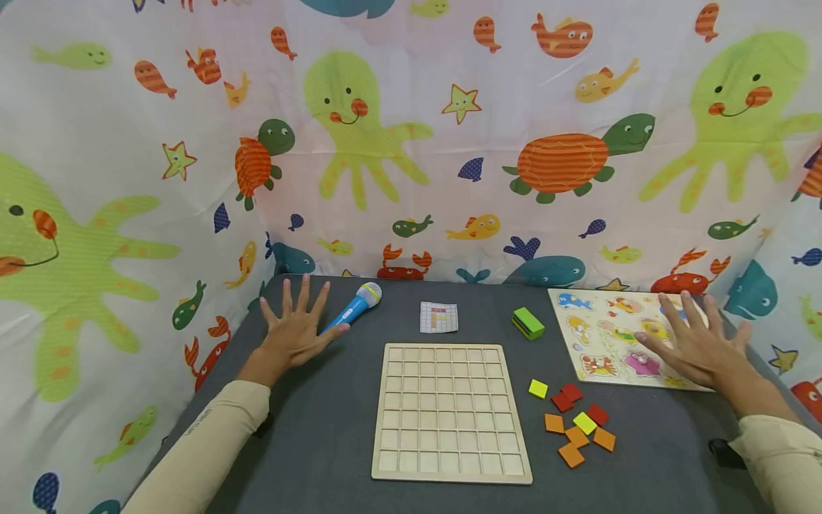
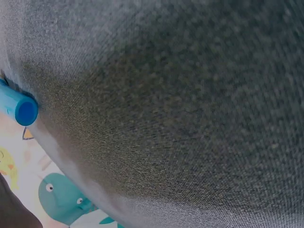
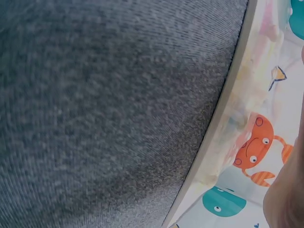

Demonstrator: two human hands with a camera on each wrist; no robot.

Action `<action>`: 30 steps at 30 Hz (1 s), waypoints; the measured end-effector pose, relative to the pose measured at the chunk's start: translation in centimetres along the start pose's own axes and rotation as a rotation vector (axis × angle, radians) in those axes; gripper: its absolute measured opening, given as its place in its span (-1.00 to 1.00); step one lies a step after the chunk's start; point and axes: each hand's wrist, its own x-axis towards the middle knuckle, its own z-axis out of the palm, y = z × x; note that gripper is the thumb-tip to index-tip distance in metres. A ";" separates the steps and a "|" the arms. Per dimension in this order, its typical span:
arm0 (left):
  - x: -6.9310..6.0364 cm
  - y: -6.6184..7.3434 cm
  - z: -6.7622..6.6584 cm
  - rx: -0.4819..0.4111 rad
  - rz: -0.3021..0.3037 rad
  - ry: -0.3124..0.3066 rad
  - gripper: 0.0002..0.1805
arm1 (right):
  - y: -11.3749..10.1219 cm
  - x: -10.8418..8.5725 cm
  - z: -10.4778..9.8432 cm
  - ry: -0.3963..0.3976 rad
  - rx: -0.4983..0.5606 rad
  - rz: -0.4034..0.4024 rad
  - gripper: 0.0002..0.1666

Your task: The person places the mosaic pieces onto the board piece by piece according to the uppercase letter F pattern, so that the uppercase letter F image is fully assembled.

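In the head view my left hand (image 1: 292,334) is spread with straight fingers, its thumb beside the blue microphone (image 1: 354,308); whether they touch I cannot tell. My right hand (image 1: 701,348) spreads its fingers over the right part of the picture puzzle board (image 1: 586,336), holding nothing. The left wrist view shows the microphone's blue end (image 2: 20,105) and a dark bit of the hand (image 2: 16,209). At the right wrist view's edge are part of my hand (image 3: 285,194) and the puzzle board's edge (image 3: 209,137).
Between the hands lie a wooden grid board (image 1: 447,412), a small patterned card (image 1: 439,318) and a green block (image 1: 528,323). Several red, orange and yellow square tiles (image 1: 576,437) are scattered right of the grid. A curtain with sea animals (image 1: 411,93) stands behind the grey table (image 1: 308,442).
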 end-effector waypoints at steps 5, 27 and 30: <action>-0.1 0.2 -0.1 -0.002 0.007 0.005 0.16 | 0.0 -0.2 0.1 0.003 0.000 0.008 0.28; -0.5 1.3 -0.4 -0.029 0.095 0.062 -0.03 | -1.6 -0.8 -0.1 0.066 0.041 -0.045 0.27; -1.1 2.5 -0.7 -0.079 0.130 0.106 -0.18 | -2.9 -0.8 -0.2 0.062 0.078 -0.053 0.25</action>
